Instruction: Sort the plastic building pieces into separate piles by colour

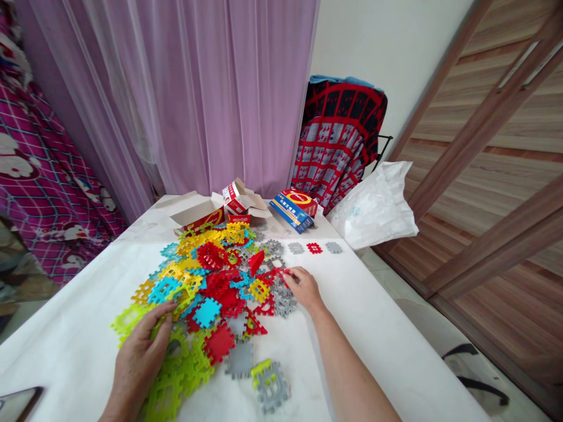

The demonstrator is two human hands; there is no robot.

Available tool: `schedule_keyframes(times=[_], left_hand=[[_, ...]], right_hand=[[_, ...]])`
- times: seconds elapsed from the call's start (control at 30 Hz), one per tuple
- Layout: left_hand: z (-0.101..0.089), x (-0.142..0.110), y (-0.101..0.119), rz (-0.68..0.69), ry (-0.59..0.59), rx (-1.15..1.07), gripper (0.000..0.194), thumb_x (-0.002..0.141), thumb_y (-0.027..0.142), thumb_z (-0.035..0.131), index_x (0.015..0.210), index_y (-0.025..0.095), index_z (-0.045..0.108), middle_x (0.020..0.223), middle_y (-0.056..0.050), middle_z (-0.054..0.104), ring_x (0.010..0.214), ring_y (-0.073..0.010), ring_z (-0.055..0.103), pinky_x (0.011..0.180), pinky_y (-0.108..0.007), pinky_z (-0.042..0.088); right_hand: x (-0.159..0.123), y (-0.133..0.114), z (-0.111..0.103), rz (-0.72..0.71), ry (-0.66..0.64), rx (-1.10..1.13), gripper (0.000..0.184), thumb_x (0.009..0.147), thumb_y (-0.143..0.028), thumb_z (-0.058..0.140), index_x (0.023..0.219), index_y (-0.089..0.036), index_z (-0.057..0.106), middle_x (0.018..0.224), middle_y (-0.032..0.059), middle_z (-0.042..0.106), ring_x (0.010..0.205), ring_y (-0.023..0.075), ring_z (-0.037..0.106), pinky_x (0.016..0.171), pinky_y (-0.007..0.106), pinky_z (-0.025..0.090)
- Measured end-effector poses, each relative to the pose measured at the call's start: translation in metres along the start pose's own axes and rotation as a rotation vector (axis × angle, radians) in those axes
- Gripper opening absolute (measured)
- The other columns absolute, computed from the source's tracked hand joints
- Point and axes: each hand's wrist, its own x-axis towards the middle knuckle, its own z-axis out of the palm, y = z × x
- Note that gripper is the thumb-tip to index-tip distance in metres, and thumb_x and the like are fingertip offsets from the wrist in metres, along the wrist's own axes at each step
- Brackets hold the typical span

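A heap of plastic interlocking tiles (211, 281) in red, yellow, blue, lime green and grey covers the middle of a white table (373, 328). My left hand (141, 357) lies on lime green tiles at the near left of the heap, fingers curled over their edge. My right hand (303, 287) reaches into the right side of the heap, fingertips pinched on a small red tile (284, 275) beside grey tiles. Three single tiles, grey, red and grey (314, 248), lie in a row beyond my right hand.
Opened red and white cardboard boxes (220, 211) and a blue and red box (294, 208) stand at the table's far edge. A white plastic bag (378, 205) sits at the far right corner. A phone (17, 401) lies near left. Purple curtains hang behind.
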Motion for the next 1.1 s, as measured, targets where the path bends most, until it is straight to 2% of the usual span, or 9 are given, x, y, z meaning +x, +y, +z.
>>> schedule_keyframes(times=[0.13,0.27,0.4,0.53,0.63,0.73,0.83,0.93,1.1], left_hand=[[0.0,-0.001,0.0,0.016,0.007,0.027,0.044,0.075,0.059,0.051,0.097,0.026,0.071,0.109,-0.003,0.074,0.108,-0.0256,0.067,0.104,-0.041,0.049],[0.0,-0.001,-0.003,0.016,0.01,0.046,0.046,0.074,0.061,0.049,0.098,0.027,0.07,0.109,-0.003,0.075,0.107,-0.0253,0.068,0.102,-0.042,0.051],[0.0,-0.001,-0.001,0.011,-0.002,0.04,0.046,0.072,0.062,0.05,0.096,0.027,0.07,0.109,-0.003,0.075,0.107,-0.0258,0.068,0.102,-0.042,0.051],[-0.001,-0.001,0.0,0.004,0.001,0.04,0.045,0.072,0.061,0.05,0.096,0.027,0.07,0.109,-0.003,0.075,0.107,-0.026,0.068,0.103,-0.042,0.05],[0.0,0.0,0.0,0.016,0.001,0.034,0.045,0.073,0.06,0.05,0.096,0.027,0.07,0.109,-0.003,0.075,0.107,-0.0259,0.068,0.103,-0.042,0.05],[0.0,0.0,0.0,0.037,-0.001,0.044,0.044,0.074,0.059,0.05,0.096,0.027,0.07,0.109,-0.003,0.075,0.106,-0.0252,0.069,0.101,-0.041,0.051],[0.001,-0.001,0.0,0.065,-0.005,0.051,0.043,0.075,0.058,0.049,0.097,0.027,0.07,0.109,-0.003,0.075,0.106,-0.0246,0.069,0.101,-0.04,0.051],[0.001,-0.001,-0.002,0.097,-0.004,0.043,0.043,0.076,0.058,0.049,0.097,0.026,0.07,0.107,-0.003,0.075,0.105,-0.0242,0.069,0.101,-0.04,0.051],[0.0,0.0,-0.005,0.12,-0.013,0.076,0.041,0.078,0.055,0.049,0.099,0.027,0.07,0.111,-0.003,0.074,0.106,-0.0238,0.069,0.101,-0.039,0.052]], right_hand=[[0.005,0.011,0.008,0.179,0.074,0.27,0.037,0.083,-0.049,0.054,0.098,-0.019,0.071,0.08,0.0027,0.074,0.075,0.0193,0.067,0.073,0.03,0.053],[0.013,0.025,0.013,0.2,0.093,0.398,0.046,0.078,-0.049,0.059,0.112,-0.02,0.069,0.099,0.0069,0.076,0.091,0.0228,0.07,0.087,0.035,0.054],[0.014,0.034,0.01,0.181,0.045,0.496,0.045,0.081,-0.047,0.055,0.117,-0.022,0.066,0.113,0.0092,0.074,0.099,0.023,0.07,0.094,0.039,0.053],[0.007,0.028,-0.005,0.105,0.036,0.317,0.034,0.079,-0.044,0.06,0.104,-0.023,0.069,0.111,0.0084,0.074,0.106,0.0244,0.067,0.099,0.042,0.049],[0.0,0.019,-0.018,-0.027,-0.082,0.166,0.028,0.07,-0.037,0.07,0.094,-0.023,0.071,0.113,0.0074,0.073,0.11,0.0263,0.064,0.101,0.044,0.046],[-0.005,0.013,-0.027,-0.11,-0.177,0.095,0.034,0.064,-0.03,0.076,0.097,-0.024,0.073,0.115,0.0075,0.072,0.11,0.0272,0.064,0.101,0.045,0.045],[-0.007,0.008,-0.028,-0.141,-0.195,0.083,0.032,0.066,-0.031,0.075,0.097,-0.024,0.075,0.108,0.0071,0.074,0.104,0.0253,0.066,0.098,0.042,0.047],[-0.008,0.004,-0.026,-0.121,-0.156,0.129,0.027,0.075,-0.041,0.067,0.093,-0.023,0.076,0.1,0.0073,0.076,0.096,0.0239,0.068,0.091,0.037,0.049],[-0.008,0.007,-0.026,0.109,-0.012,0.119,0.053,0.088,-0.056,0.039,0.074,-0.02,0.075,0.064,0.0044,0.071,0.064,0.0206,0.065,0.065,0.029,0.048]])
